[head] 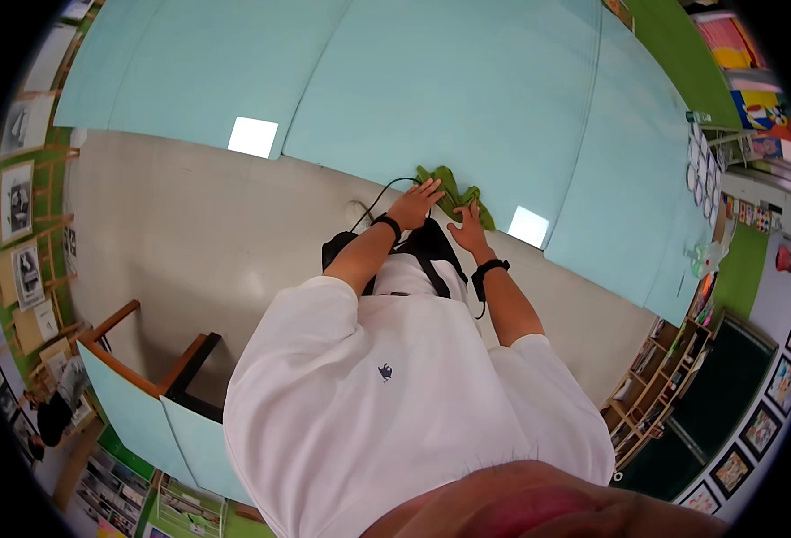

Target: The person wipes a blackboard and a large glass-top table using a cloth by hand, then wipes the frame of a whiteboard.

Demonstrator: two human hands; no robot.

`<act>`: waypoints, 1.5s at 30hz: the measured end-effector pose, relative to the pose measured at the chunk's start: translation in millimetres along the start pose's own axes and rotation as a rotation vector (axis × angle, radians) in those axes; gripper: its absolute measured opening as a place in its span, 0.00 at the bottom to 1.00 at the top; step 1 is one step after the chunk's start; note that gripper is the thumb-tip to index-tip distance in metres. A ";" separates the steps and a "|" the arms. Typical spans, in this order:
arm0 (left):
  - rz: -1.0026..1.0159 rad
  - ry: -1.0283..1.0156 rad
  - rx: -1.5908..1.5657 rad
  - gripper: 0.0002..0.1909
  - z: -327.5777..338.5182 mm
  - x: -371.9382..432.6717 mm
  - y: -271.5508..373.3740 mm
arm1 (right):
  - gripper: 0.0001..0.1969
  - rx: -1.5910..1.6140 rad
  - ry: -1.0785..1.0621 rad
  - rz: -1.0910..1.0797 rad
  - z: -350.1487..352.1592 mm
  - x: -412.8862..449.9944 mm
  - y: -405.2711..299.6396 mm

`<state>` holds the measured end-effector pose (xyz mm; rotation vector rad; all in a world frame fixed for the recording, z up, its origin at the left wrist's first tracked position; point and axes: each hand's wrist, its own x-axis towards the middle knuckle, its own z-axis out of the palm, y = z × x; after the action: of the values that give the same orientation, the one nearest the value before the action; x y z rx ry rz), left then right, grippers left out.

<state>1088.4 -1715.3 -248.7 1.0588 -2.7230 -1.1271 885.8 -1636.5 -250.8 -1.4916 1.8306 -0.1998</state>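
Note:
A crumpled green cloth [450, 194] lies along the near edge of a table with a pale blue top [462, 101]. My left hand [417, 204] rests on the cloth's left part, palm down and fingers spread. On its right part, the fingertips of my right hand [471, 227] touch the folds, with the thumb held apart. Neither hand visibly grips the fabric. Each wrist wears a black band, and a thin black cable [376, 200] loops beside my left hand.
Seams split the tabletop into several panels; bright square reflections [254, 137] show near its edge. Behind me on the left stands another blue-topped table [123, 393] with a wooden frame. Wooden shelves [661, 376] and a chalkboard [725, 383] are at right. People [56, 413] appear far left, near easels with drawings.

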 end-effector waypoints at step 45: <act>-0.434 0.078 -0.025 0.32 -75.8 -53.8 -106.6 | 0.30 0.388 0.113 0.333 36.5 135.7 -113.4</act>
<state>1211.3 -1785.2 -247.0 1.7059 -2.4772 -1.1253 991.8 -1780.6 -274.8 -0.9130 1.9631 -0.4532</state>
